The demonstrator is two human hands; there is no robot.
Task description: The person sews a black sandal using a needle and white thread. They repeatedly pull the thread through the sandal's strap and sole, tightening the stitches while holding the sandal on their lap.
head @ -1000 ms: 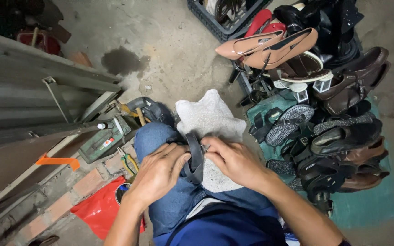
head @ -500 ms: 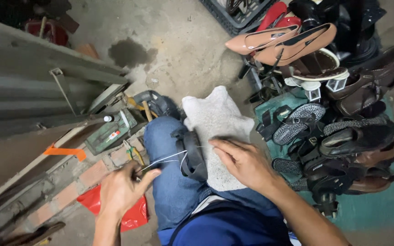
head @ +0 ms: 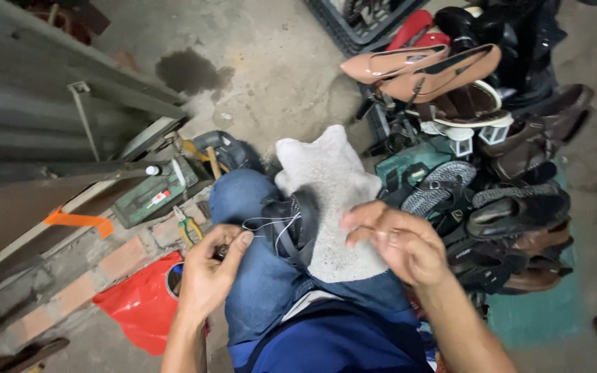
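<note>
Both hands work over my lap. My left hand [head: 210,268] is closed in a pinch on something small and dark, probably the needle or awl handle, though I cannot see it clearly; pale thread [head: 265,224] runs from it to the right. My right hand [head: 401,243] is blurred, fingers loosely curled and holding nothing that I can make out, hovering just above the grey cloth [head: 333,197] spread on my knee.

Between the hands lies the dark shoe piece [head: 293,224], resting on the blue-jeans thigh and partly on the cloth. Its long axis goes from near to far, a little tilted, with the far end pointing away from me. Thread loops are visible along its left edge, so I judge that the stitching is in progress: some stitches are placed, the thread is not cut or tied, and more of the seam is left.

Left of my leg sit pliers [head: 188,226], a green box [head: 157,192] and a red bag [head: 143,304]. At the right stands a pile of shoes [head: 492,166].
</note>
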